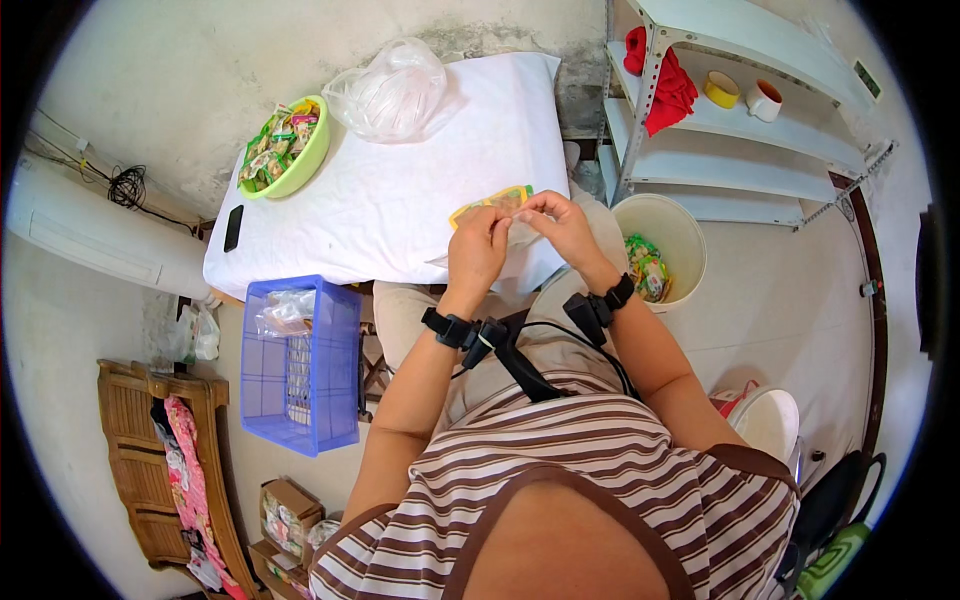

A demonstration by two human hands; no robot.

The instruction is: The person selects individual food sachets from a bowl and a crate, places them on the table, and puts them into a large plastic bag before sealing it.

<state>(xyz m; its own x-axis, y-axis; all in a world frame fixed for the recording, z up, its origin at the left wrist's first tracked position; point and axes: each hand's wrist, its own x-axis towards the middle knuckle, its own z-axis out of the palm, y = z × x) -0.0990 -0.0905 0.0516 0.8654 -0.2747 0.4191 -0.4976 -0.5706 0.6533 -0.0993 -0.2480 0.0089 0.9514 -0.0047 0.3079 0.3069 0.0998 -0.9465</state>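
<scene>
Both hands meet over the near right edge of the table's white cloth [390,217]. My left hand [481,236] pinches the near edge of a clear plastic bag with yellow and green print [504,200]. My right hand [556,225] pinches the same bag's edge close beside it, thumb and forefinger together. The fingertips almost touch, and the hands partly hide the bag. At the table's far left stands a light green plastic bowl [306,171] full of small printed packets [281,146]. A clear plastic bag of pale contents [397,90] lies at the back.
A black phone [233,229] lies at the table's left edge. A blue plastic crate [337,367] is left of my legs. On my right, a white bucket [694,247] holds printed packets [647,274]. Beyond it stands a metal shelf [750,142] with a red cloth [670,94].
</scene>
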